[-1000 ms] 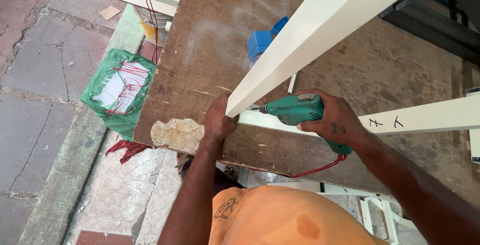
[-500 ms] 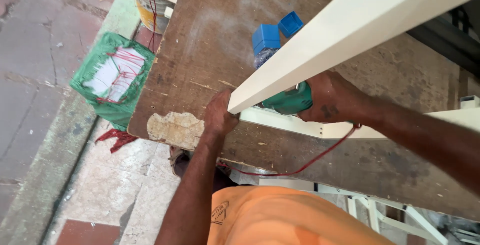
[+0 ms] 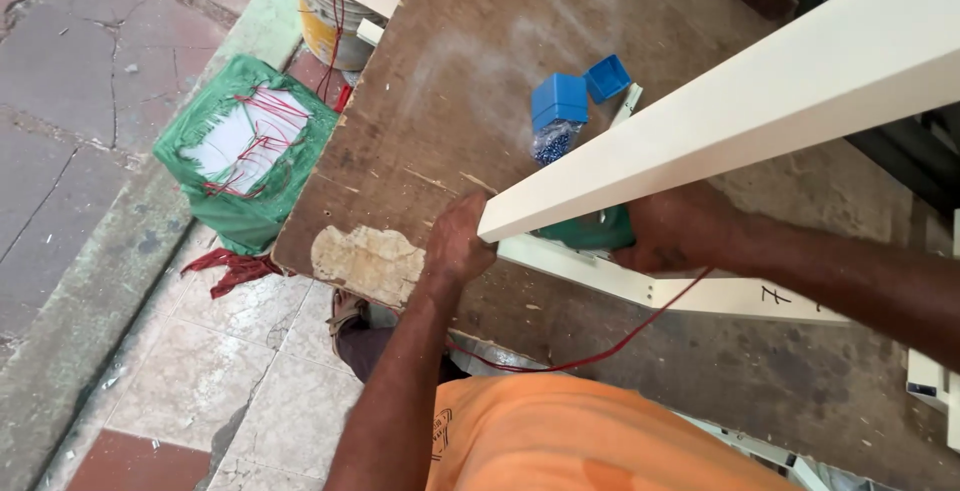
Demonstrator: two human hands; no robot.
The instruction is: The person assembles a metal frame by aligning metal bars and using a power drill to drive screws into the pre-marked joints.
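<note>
A long cream wooden bar [image 3: 740, 116] rises from the worn brown worktop [image 3: 480, 71] toward the upper right. My left hand [image 3: 458, 241] grips its lower end. My right hand [image 3: 680, 231] is closed around a green power drill [image 3: 590, 233], which sits under the raised bar and is mostly hidden by it. A second cream bar [image 3: 700, 291] lies flat on the worktop below the drill. A thin red cord [image 3: 600, 356] trails from the drill toward my body.
Two small blue boxes [image 3: 575, 96] with a bag of screws sit behind the bar. A green-wrapped bundle with red string [image 3: 245, 151] and a bucket [image 3: 335, 31] stand on the floor left of the worktop. More cream parts [image 3: 935, 391] lie at the right.
The view has shifted so the raised bar now covers most of the drill. My right hand with the drill has moved in under the bar. My left hand stays at the bar's end.
</note>
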